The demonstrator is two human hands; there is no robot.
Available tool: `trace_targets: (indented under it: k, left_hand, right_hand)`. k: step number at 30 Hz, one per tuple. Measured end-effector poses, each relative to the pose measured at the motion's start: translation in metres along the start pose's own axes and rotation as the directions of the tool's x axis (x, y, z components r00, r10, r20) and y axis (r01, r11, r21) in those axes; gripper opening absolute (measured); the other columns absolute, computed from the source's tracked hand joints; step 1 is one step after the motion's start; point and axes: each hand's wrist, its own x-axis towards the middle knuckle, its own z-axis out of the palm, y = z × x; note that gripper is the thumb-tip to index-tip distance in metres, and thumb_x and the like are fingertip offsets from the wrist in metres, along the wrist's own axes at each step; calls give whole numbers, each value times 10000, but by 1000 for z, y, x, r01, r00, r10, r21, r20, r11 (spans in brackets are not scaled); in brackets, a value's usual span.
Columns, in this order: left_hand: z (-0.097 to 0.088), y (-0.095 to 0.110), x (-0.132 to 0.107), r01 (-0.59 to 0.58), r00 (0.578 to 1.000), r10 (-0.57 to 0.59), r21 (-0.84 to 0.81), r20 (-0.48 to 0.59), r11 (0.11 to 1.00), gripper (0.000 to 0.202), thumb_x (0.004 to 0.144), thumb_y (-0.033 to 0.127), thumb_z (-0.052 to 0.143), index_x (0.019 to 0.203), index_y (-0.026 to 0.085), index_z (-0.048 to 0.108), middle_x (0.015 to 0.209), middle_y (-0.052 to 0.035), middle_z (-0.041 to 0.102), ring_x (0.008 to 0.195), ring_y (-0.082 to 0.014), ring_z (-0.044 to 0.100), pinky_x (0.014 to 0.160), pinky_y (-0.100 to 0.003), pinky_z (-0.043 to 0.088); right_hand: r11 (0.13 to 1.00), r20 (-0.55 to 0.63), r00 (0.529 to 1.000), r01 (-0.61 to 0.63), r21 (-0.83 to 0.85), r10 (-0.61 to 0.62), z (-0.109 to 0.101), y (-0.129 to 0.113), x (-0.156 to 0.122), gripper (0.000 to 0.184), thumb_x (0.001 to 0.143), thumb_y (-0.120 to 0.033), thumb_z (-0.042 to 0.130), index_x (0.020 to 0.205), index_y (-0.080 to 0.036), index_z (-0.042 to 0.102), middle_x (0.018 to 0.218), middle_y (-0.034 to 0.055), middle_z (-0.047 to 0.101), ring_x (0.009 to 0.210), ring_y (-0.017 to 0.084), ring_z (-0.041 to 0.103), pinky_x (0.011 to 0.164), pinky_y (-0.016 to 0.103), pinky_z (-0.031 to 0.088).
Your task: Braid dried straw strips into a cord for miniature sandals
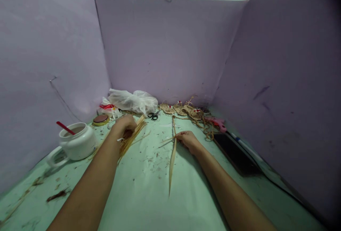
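Observation:
My right hand [188, 140] pinches a thin straw braid [174, 127] near the middle of the table. From the pinch a wide pale straw blade [172, 165] hangs toward me, and thinner ends stick out to the left. My left hand [126, 125] is curled over a bundle of dry straw strips [130, 143]; its fingertips are partly hidden against the strips. Small black-handled scissors [152, 116] lie just beyond the bundle, apart from both hands.
On the left stand a white mug [77, 144] with a red stick and a round tin [101, 119]. A plastic bag [134, 101] and coiled woven pieces [183, 109] line the back. At right lie a pink glue gun [217, 123] and a dark phone [236, 152]. Purple panels enclose three sides.

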Motion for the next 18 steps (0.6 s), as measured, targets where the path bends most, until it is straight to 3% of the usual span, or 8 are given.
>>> trace_targets:
  k: [6, 12, 18]
  left_hand:
    - [-5, 1, -5, -60, 998, 60, -38, 4, 997, 78, 463, 127, 573, 504, 126, 507, 431, 8, 469, 461, -141, 498, 441, -222, 370]
    - [0, 5, -5, 86, 996, -87, 72, 15, 994, 116, 488, 186, 619, 577, 134, 566, 497, -41, 575, 485, -183, 559, 478, -254, 413]
    - [9, -5, 3, 94, 995, -92, -41, 37, 995, 75, 503, 155, 590, 568, 119, 583, 437, -62, 564, 433, -195, 548, 465, -282, 423]
  right_hand:
    - [1000, -9, 1000, 1, -4, -1, 0, -1, 0, 89, 589, -186, 506, 530, -126, 535, 329, -68, 331, 308, 38, 226, 350, 205, 136]
    - [1000, -1, 1000, 4, 1, -4, 0, 1, 1, 83, 588, -181, 499, 529, -132, 531, 312, -76, 305, 299, 37, 208, 346, 207, 127]
    - [1000, -2, 1000, 0, 3, 0, 0, 1, 1, 90, 585, -197, 520, 528, -128, 531, 322, -75, 314, 302, 35, 217, 344, 206, 122]
